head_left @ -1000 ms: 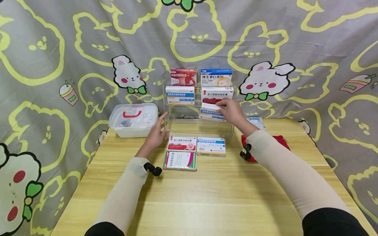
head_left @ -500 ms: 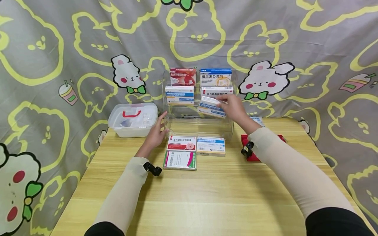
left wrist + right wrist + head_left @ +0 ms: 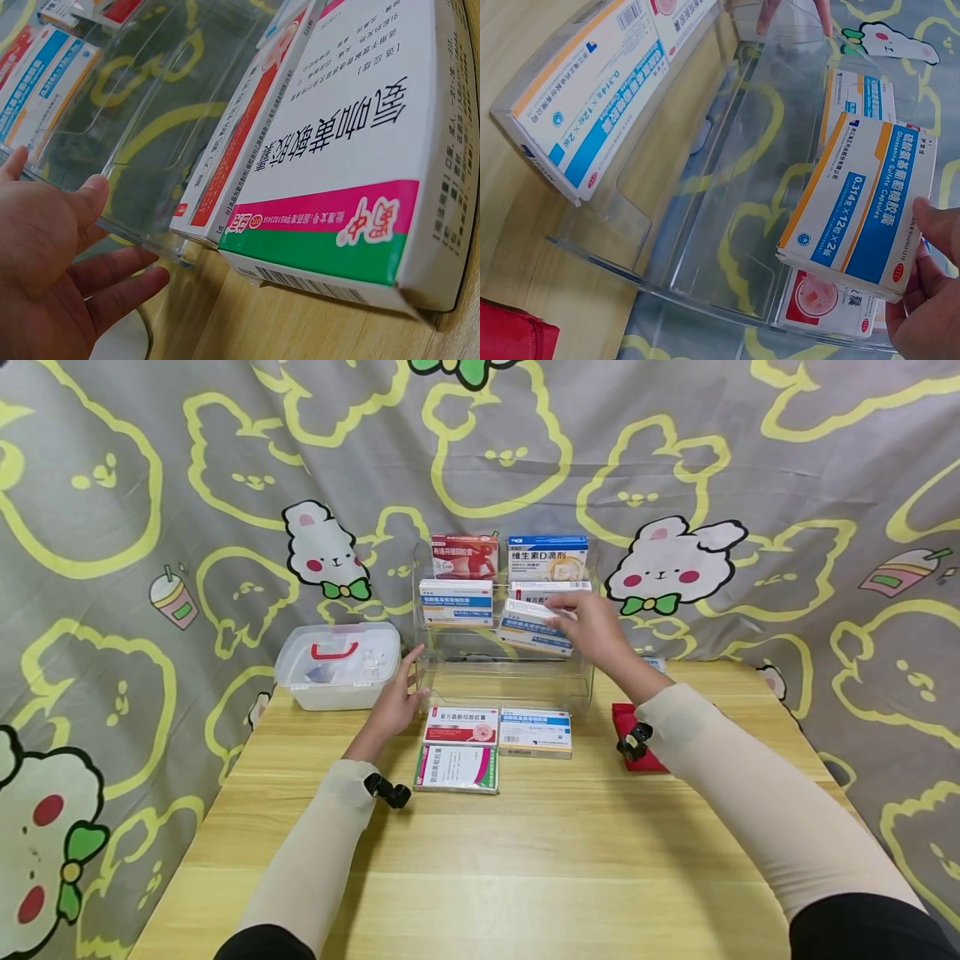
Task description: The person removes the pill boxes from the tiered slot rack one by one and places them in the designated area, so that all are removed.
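Note:
My right hand point(image 3: 600, 631) pinches a blue-and-white medicine box point(image 3: 534, 628) by its right end. The box is tilted in front of the clear display rack point(image 3: 510, 677) and partly covers a red-and-white box point(image 3: 551, 587) on the middle tier. Beside it on that tier stands another blue-and-white box point(image 3: 456, 603). A red box point(image 3: 465, 557) and a vitamin D box point(image 3: 547, 558) occupy the top tier. With fingers extended, my left hand point(image 3: 392, 703) touches the rack's left side. In front lie a red-and-white box point(image 3: 461, 727), a blue-and-white box point(image 3: 536, 732) and a green-and-magenta box point(image 3: 456, 768).
A lidded plastic case point(image 3: 341, 681) with a red handle stands left of the rack. To the right lies a red pouch point(image 3: 637, 752), partly behind my right forearm, and a blue-and-white packet point(image 3: 655, 663) peeks out behind my wrist. A patterned curtain hangs behind the table.
The right hand has lifted the pinched box upward and slightly left, from low on the rack to in front of the middle tier's right box. My left hand stays put.

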The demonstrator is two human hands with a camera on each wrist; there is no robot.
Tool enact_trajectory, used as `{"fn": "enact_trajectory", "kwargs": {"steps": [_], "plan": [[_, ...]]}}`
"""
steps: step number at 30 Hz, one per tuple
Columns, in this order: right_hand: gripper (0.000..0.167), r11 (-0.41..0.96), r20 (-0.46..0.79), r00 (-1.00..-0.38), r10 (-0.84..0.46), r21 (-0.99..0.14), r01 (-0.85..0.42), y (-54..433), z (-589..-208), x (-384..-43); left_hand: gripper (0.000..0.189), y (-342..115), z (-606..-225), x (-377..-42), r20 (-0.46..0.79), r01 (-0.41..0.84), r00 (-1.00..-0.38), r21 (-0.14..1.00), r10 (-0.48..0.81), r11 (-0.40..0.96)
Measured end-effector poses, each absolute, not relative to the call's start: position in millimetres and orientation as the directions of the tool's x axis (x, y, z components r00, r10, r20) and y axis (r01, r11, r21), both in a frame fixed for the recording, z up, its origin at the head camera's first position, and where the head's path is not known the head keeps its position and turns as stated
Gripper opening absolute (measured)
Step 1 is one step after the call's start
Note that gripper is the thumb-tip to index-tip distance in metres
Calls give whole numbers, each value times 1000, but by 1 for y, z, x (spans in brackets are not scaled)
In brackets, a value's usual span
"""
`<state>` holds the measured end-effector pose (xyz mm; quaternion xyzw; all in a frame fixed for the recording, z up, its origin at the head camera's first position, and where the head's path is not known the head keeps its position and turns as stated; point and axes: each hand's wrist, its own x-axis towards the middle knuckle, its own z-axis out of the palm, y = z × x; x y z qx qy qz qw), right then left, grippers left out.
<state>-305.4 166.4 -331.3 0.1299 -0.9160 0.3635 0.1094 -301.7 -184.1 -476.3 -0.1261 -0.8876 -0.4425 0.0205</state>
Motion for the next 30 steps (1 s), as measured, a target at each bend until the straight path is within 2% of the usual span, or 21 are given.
{"fn": "enact_trajectory", "kwargs": {"steps": [15, 30], "plan": [[26, 683, 320, -921, -221, -623, -381, 167, -343, -286, 86, -184, -477, -301, 142, 235, -970, 773, 199, 590], [28, 674, 271, -921, -281, -627, -391, 168, -366, -254, 88, -183, -476, -300, 130, 220, -973, 776, 191, 591]]}}
